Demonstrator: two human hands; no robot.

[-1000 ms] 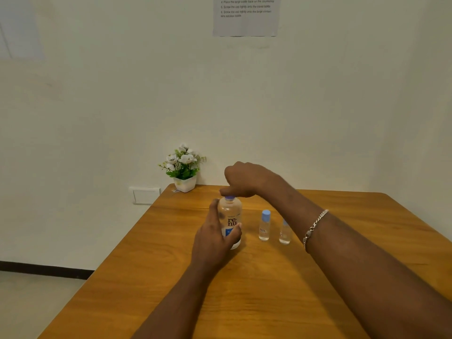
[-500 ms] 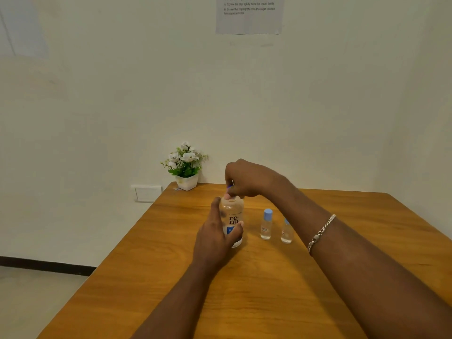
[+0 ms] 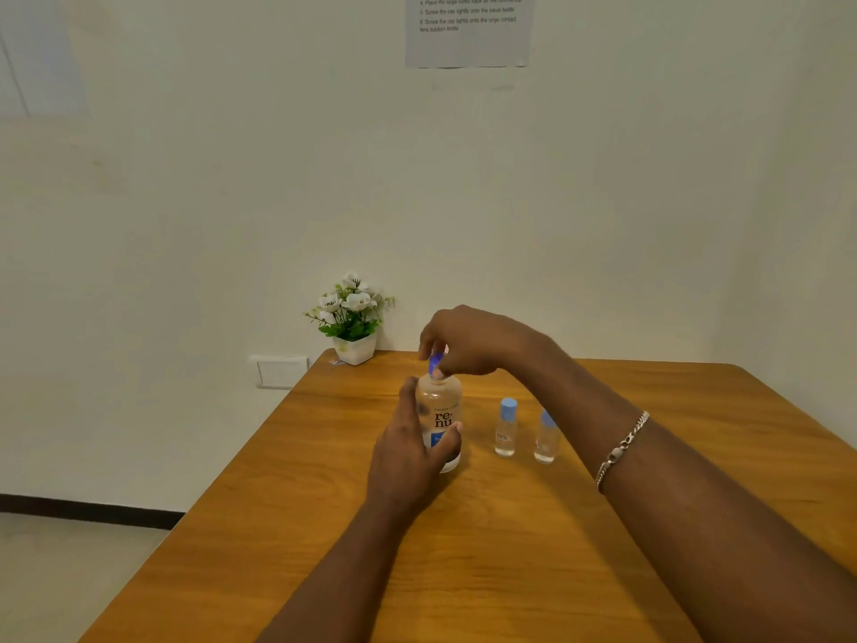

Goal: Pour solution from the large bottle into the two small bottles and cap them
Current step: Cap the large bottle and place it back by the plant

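The large clear bottle [image 3: 440,406] with a "renu" label stands upright on the wooden table [image 3: 510,549]. My left hand [image 3: 410,450] wraps around its body from the left. Above it, my right hand [image 3: 468,338] pinches the bottle's blue cap [image 3: 435,364], which sits tilted at the neck. To the right stand two small clear bottles with light-blue caps: one [image 3: 505,428] in full view, the other [image 3: 545,438] partly hidden behind my right forearm.
A small white pot of white flowers [image 3: 353,317] sits at the table's far left corner against the wall. A printed sheet [image 3: 468,27] hangs on the wall above. The table's left edge drops to the floor.
My right hand came down from just above the large bottle and closed its fingers on the blue cap, which now looks tilted. The left hand kept its hold on the bottle.
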